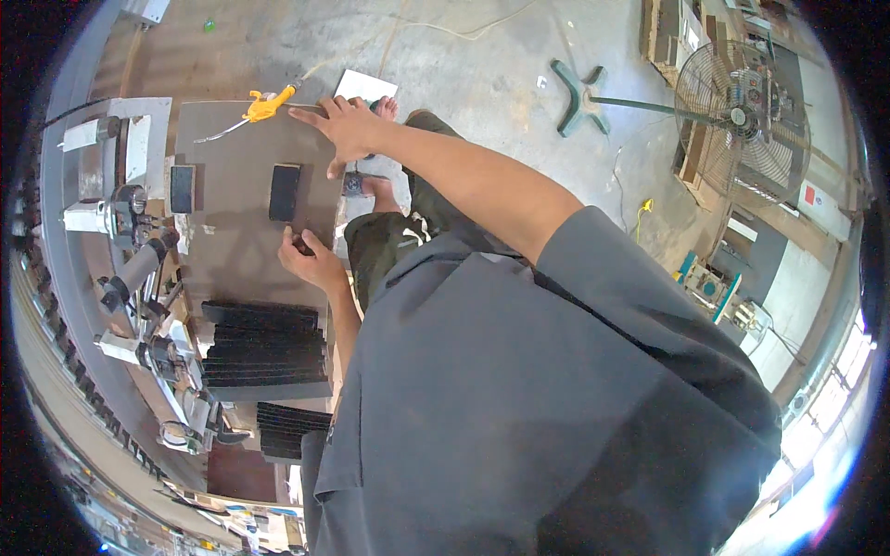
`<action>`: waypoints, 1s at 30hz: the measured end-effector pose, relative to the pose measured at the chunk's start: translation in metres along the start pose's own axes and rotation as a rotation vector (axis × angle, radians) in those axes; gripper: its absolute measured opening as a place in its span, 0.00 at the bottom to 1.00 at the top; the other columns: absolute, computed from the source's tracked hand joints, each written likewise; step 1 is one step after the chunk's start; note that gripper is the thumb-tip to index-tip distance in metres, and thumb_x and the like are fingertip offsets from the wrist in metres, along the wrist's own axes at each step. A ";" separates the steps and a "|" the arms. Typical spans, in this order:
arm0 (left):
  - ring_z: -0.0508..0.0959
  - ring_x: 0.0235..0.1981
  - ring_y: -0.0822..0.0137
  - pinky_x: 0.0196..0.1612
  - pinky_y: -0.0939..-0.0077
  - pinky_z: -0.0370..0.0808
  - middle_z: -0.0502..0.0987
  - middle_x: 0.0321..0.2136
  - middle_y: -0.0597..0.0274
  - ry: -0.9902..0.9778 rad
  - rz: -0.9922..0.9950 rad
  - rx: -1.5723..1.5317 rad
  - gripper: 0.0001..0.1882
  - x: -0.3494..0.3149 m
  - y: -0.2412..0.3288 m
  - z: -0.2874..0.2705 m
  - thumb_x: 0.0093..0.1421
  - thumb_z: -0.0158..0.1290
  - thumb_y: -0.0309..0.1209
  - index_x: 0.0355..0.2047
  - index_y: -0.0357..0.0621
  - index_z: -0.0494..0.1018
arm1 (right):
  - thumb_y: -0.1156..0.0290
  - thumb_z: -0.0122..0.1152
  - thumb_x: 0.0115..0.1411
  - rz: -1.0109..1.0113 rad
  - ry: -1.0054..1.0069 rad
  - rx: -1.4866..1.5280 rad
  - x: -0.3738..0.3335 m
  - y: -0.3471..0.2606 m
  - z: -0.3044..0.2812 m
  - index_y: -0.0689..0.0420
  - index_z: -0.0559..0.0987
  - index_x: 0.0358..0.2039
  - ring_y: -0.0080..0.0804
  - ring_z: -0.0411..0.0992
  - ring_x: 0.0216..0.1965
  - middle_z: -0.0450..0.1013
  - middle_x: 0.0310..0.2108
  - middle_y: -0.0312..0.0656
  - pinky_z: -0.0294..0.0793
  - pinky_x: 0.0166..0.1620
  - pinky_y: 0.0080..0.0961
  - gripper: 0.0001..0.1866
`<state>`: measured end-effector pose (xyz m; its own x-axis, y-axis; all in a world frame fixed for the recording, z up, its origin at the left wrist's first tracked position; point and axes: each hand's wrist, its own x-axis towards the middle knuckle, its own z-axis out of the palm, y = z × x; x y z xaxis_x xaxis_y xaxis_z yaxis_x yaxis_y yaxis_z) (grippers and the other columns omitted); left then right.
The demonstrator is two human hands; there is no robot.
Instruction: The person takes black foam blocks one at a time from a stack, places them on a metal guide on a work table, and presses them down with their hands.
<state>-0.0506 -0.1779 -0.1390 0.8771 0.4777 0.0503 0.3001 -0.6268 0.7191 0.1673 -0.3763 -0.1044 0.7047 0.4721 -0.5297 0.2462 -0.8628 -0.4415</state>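
By left fingers (286,245), rectangular block (285,193), flat board (232,241)

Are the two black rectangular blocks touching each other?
Apart. The head view plainly shows a wide strip of brown tabletop between the picture's left black block and its right black block.

Nearer block (285,192): black face. Farther block (183,189): black face, paler edges. Desk (236,264): brown, pale scuffs. Stacked strips (262,352): black, closely lined in parallel. Blow gun (265,106): bright yellow; nozzle (224,133) silvery. Shirt (519,371): plain dark grey. Trousers (373,243): dark olive; drawstring (419,225) white. Fan base (579,98): green. Floor (501,79): grey, unevenly blotched.
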 end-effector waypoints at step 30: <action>0.76 0.45 0.52 0.51 0.55 0.73 0.76 0.42 0.53 -0.027 -0.073 -0.061 0.29 0.008 0.013 -0.006 0.64 0.68 0.43 0.59 0.39 0.77 | 0.39 0.91 0.38 -0.029 0.118 -0.019 -0.001 0.003 -0.001 0.35 0.42 0.87 0.61 0.61 0.75 0.59 0.77 0.58 0.62 0.71 0.66 0.84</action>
<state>-0.0414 -0.1785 -0.1249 0.8636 0.5038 -0.0216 0.3410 -0.5519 0.7610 0.1681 -0.3791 -0.1047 0.7700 0.4734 -0.4278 0.2792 -0.8528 -0.4413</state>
